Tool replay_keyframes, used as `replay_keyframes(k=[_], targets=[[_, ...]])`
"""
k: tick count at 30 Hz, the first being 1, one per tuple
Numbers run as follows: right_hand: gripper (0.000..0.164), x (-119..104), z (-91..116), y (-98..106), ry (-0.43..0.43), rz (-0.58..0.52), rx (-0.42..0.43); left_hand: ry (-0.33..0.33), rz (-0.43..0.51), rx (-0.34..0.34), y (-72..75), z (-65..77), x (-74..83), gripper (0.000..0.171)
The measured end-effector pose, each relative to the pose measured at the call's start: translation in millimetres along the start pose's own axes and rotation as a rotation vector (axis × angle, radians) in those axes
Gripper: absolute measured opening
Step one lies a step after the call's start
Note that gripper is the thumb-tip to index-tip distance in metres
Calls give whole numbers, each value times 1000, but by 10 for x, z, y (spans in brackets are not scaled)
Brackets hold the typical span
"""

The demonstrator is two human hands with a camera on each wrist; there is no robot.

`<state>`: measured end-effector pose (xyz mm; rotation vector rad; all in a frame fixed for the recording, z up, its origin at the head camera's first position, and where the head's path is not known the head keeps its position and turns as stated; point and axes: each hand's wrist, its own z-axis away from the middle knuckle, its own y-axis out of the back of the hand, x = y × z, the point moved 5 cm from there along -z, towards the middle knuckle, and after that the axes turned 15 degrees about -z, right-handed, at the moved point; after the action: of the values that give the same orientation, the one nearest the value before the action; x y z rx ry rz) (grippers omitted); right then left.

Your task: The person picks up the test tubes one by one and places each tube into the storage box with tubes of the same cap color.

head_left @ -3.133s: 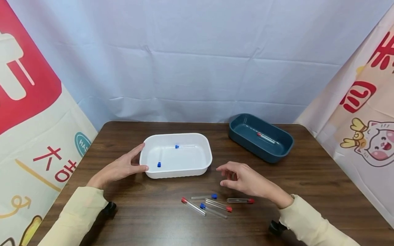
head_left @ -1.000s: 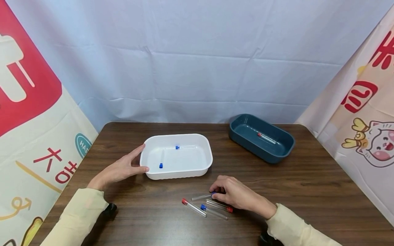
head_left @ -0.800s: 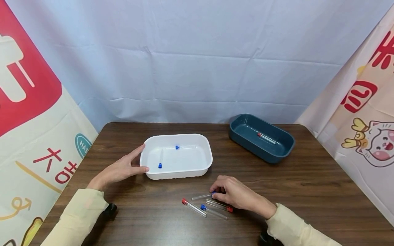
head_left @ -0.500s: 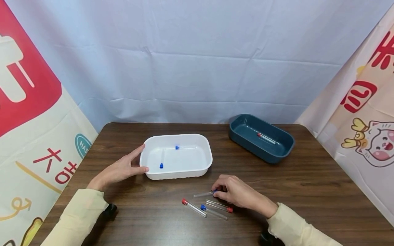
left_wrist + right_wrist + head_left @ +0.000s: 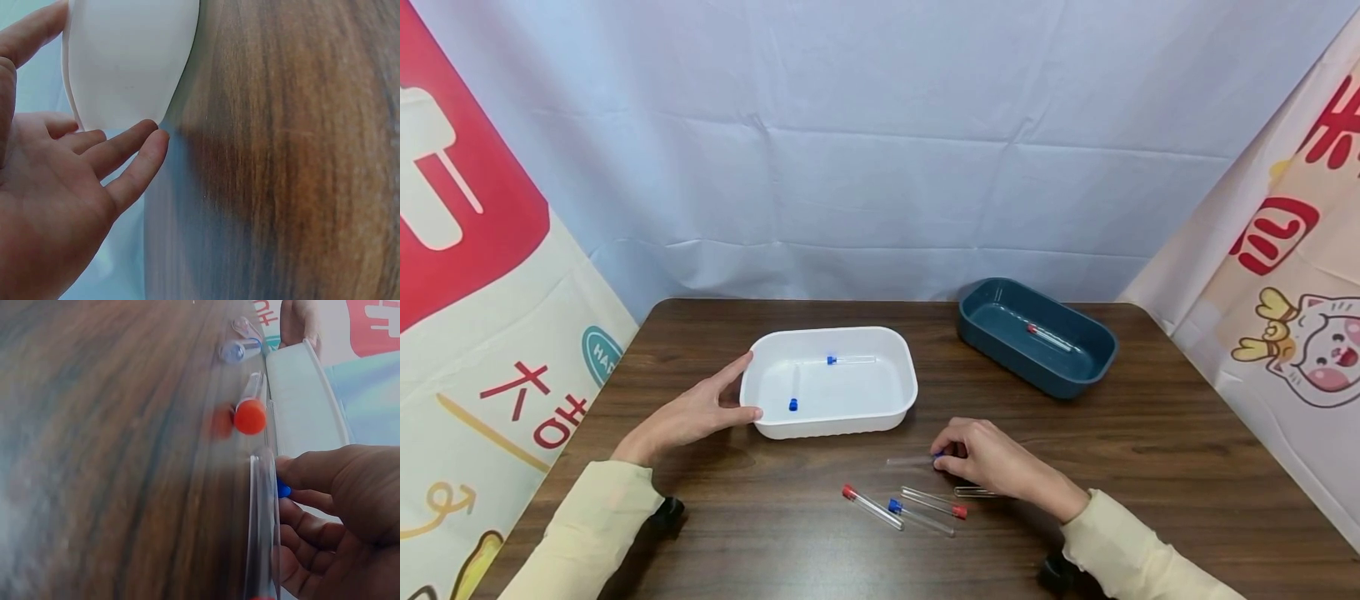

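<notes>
My right hand (image 5: pixel 992 457) pinches the blue cap of a clear test tube (image 5: pixel 908 461), whose body points left; the right wrist view shows the blue cap (image 5: pixel 284 489) between thumb and fingers. My left hand (image 5: pixel 696 414) touches the left end of a white tray (image 5: pixel 835 427), thumb at the near corner, fingers extended along its outer side. Two blue-capped tubes lie inside, one crosswise (image 5: pixel 856 360) and one lengthwise (image 5: pixel 793 405). Below the right hand are a blue-capped tube (image 5: pixel 925 518), two red-capped tubes (image 5: pixel 876 508) and another tube (image 5: pixel 973 492), its cap hidden in the head view.
A dark teal dish (image 5: pixel 1018 357) stands at the back right with one red-capped tube (image 5: pixel 1051 337) inside. The wooden table (image 5: pixel 760 533) ends at a pale cloth backdrop (image 5: pixel 880 183). Printed cloths hang at both sides.
My right hand has come down to the blue-capped tube, pinched its cap and drawn it right and slightly away from the other tubes. The left hand stays at the white tray.
</notes>
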<state>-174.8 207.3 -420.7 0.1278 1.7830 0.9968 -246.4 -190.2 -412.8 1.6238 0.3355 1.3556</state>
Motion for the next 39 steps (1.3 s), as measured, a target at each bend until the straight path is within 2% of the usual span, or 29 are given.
replay_keyframes(k=[21, 30, 39], targets=[[6, 130, 90, 158, -63, -1, 71, -2, 21, 5, -7, -7, -14, 102], [6, 163, 137, 210, -126, -6, 113, -1, -1, 4, 2, -1, -13, 102], [6, 173, 170, 237, -193, -4, 157, 29, -16, 1, 8, 20, 3, 100]])
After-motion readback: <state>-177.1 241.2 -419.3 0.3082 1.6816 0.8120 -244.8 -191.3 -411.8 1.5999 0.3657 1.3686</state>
